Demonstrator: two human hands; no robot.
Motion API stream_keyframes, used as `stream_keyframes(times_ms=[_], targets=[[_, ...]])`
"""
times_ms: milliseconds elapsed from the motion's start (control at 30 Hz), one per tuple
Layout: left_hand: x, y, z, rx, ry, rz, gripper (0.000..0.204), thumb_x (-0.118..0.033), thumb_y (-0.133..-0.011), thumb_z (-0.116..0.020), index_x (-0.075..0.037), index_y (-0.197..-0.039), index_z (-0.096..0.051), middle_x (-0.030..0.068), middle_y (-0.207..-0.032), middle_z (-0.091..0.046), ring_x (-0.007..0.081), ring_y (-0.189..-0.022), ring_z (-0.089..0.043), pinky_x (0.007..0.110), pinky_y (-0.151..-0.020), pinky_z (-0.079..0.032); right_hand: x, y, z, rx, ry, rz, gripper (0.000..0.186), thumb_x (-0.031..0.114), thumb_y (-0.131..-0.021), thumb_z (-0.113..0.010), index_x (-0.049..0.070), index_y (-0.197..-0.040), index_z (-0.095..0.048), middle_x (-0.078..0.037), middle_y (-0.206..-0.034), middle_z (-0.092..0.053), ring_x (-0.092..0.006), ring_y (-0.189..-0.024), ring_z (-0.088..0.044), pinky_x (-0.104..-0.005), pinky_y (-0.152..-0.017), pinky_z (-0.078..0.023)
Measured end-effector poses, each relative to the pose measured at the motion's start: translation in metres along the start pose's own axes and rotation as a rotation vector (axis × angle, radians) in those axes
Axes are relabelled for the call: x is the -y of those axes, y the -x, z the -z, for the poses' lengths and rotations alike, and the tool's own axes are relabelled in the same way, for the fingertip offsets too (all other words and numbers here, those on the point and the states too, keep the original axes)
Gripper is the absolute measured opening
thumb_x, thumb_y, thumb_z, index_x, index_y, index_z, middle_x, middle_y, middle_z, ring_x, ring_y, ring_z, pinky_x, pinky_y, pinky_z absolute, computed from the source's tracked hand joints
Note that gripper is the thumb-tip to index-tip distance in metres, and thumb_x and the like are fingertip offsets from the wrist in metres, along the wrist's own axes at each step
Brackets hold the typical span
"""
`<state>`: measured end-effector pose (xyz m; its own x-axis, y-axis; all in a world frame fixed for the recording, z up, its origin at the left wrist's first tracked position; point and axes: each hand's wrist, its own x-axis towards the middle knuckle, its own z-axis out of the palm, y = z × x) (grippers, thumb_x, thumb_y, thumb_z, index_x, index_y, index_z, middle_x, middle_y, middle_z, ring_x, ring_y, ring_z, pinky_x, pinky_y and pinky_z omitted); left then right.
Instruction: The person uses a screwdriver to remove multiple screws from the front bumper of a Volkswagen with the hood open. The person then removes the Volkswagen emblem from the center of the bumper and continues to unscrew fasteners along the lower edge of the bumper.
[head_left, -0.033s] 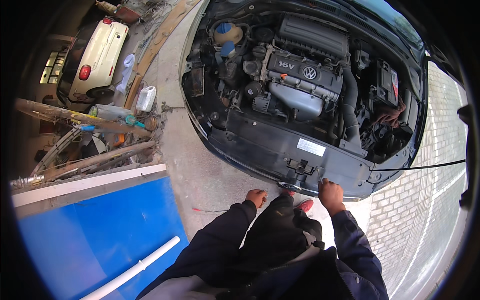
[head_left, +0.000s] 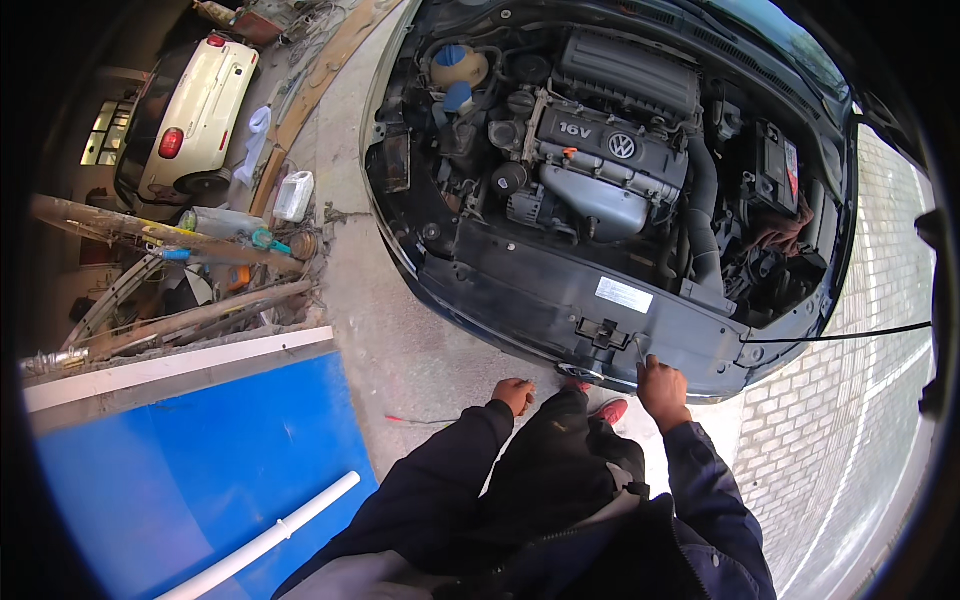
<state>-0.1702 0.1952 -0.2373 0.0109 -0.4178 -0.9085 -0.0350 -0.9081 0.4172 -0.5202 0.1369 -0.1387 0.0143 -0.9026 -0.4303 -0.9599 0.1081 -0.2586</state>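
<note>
An open dark car's engine bay [head_left: 612,185] fills the upper middle, with a black front panel [head_left: 470,282] along its near edge. My right hand [head_left: 661,390] is at that panel, fingers closed on a thin metal piece [head_left: 640,347] right of the latch [head_left: 603,335]. My left hand [head_left: 513,396] hangs lower, left of the latch in the picture, its fingers curled; what they hold, if anything, is hidden. Below the bumper my red shoes [head_left: 610,411] show on the concrete. A thin red-tipped item [head_left: 400,418] lies on the ground beside my left arm.
A blue board [head_left: 200,440] with a white pipe [head_left: 312,510] is at lower left. Planks, tools and scrap [head_left: 160,280] lie beyond it, with a white jug [head_left: 293,197] and a pale car [head_left: 200,115]. A thin black rod [head_left: 840,333] crosses rightward; brick paving [head_left: 800,440] borders the right.
</note>
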Motion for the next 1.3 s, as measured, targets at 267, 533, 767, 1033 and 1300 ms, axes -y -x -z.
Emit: stream_keyframes(times_ms=[267, 533, 767, 1033, 1300], targets=[[0.000, 0.000, 0.001, 0.001, 0.046, 0.049, 0.027, -0.027, -0.099, -0.064, -0.001, -0.099, -0.070, 0.0099, -0.072, -0.065, 0.0148, -0.046, -0.050, 0.032, -0.042, -0.039, -0.002, -0.006, 0.004, 0.053, 0.139, 0.111, 0.022, 0.024, -0.097, -0.057, 0.005, -0.092, -0.066, -0.019, -0.078, -0.073, -0.0398, -0.076, -0.073, -0.0500, -0.070, -0.058], [0.004, -0.003, 0.003, -0.012, 0.045, 0.058, 0.028, -0.027, -0.100, -0.063, 0.000, -0.100, -0.071, 0.0096, -0.072, -0.065, 0.0149, -0.047, -0.051, 0.032, -0.042, -0.039, -0.020, -0.019, 0.008, 0.002, 0.262, 0.272, 0.019, 0.018, -0.093, -0.057, 0.004, -0.094, -0.069, -0.014, -0.086, -0.076, -0.0320, -0.086, -0.074, -0.0445, -0.073, -0.060], [0.010, -0.009, 0.007, -0.004, 0.024, 0.075, 0.029, -0.028, -0.101, -0.063, -0.001, -0.100, -0.072, 0.0093, -0.073, -0.066, 0.0148, -0.047, -0.051, 0.032, -0.043, -0.040, -0.007, -0.024, 0.009, 0.153, 0.266, 0.217, 0.018, 0.015, -0.092, -0.057, 0.003, -0.094, -0.070, -0.017, -0.090, -0.076, -0.0326, -0.086, -0.076, -0.0431, -0.075, -0.061], [0.003, -0.002, 0.007, -0.010, 0.004, 0.058, 0.025, -0.025, -0.098, -0.064, -0.002, -0.098, -0.072, 0.0094, -0.074, -0.065, 0.0149, -0.048, -0.051, 0.032, -0.043, -0.041, 0.007, -0.023, -0.009, 0.326, -1.176, -0.642, 0.033, 0.020, -0.106, -0.046, -0.008, -0.104, -0.063, -0.023, -0.086, -0.074, -0.0327, -0.081, -0.076, -0.0439, -0.071, -0.063], [-0.013, 0.003, 0.001, 0.041, 0.151, 0.134, 0.016, -0.021, -0.098, -0.067, -0.005, -0.101, -0.070, 0.0044, -0.074, -0.063, 0.0121, -0.058, -0.053, 0.028, -0.053, -0.044, 0.018, -0.020, -0.031, 0.134, -2.067, -0.869, 0.032, 0.013, -0.106, -0.042, -0.011, -0.126, -0.050, -0.027, -0.116, -0.068, -0.0361, -0.100, -0.072, -0.0456, -0.086, -0.063]])
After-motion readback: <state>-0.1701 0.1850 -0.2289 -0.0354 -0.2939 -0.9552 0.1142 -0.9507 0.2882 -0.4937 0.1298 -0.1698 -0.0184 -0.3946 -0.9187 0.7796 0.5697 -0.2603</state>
